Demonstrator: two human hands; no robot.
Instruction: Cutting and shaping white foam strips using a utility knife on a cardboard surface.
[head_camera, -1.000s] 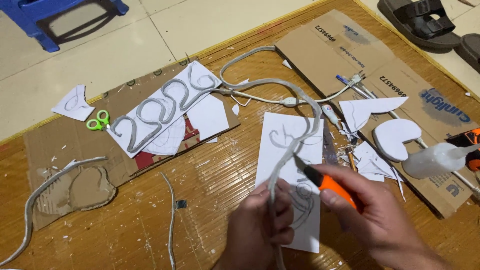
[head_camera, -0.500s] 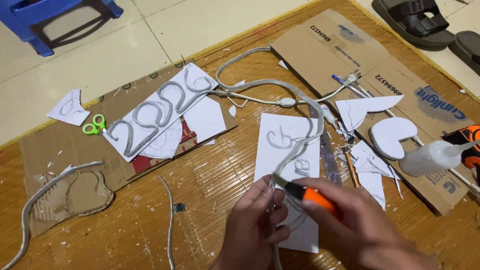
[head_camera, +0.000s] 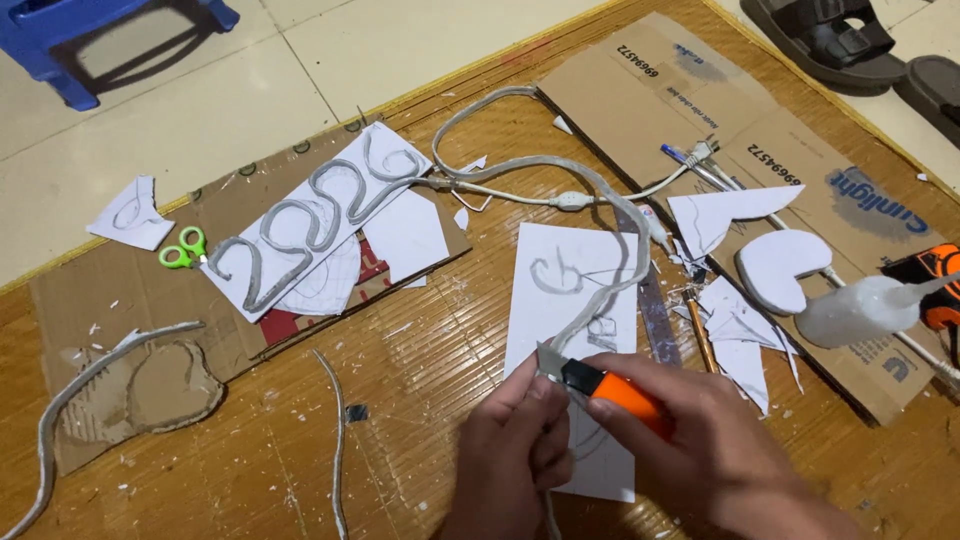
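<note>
Gripping an orange cutter (head_camera: 610, 388), the right hand (head_camera: 700, 450) sets its blade on the grey strip (head_camera: 585, 320). Left hand (head_camera: 515, 455) pinches that strip over the white sheet (head_camera: 560, 300). Step now looks like trimming; next needs a slow, steady slice.

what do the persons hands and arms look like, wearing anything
Both hands are bare: no gloves, rings or a watch show on the left hand or the right hand. No sleeve reaches into view; the right wrist is uncovered up to the frame edge. Nails are short and plain.
</note>
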